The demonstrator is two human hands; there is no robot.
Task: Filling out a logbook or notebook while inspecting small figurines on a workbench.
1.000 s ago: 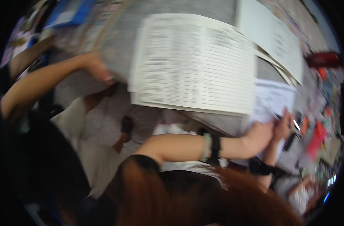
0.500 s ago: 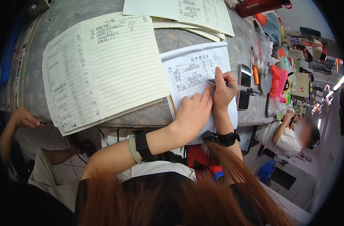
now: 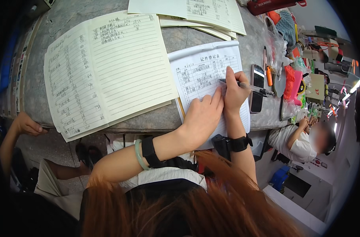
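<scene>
The right hand (image 3: 236,96) pinches a clear-barrelled pen (image 3: 260,90) between thumb and fingers, its dark tip over the filled rows of a printed form pad (image 3: 189,94). The left hand (image 3: 203,118) lies on the same pad, fingers stretched out side by side, their tips just beside the right hand. The pad sits at the near edge of the grey tabletop (image 3: 79,19), its far edge curled up. To its left lies an open lined notebook (image 3: 134,79), the left page filled with handwriting, the right page written only at the far end; more open notebooks (image 3: 216,17) lie beyond. Right of the pad are a smartphone (image 3: 256,104) and an orange marker (image 3: 269,76). Another person's hand (image 3: 29,125) rests at the tabletop's left edge.
</scene>
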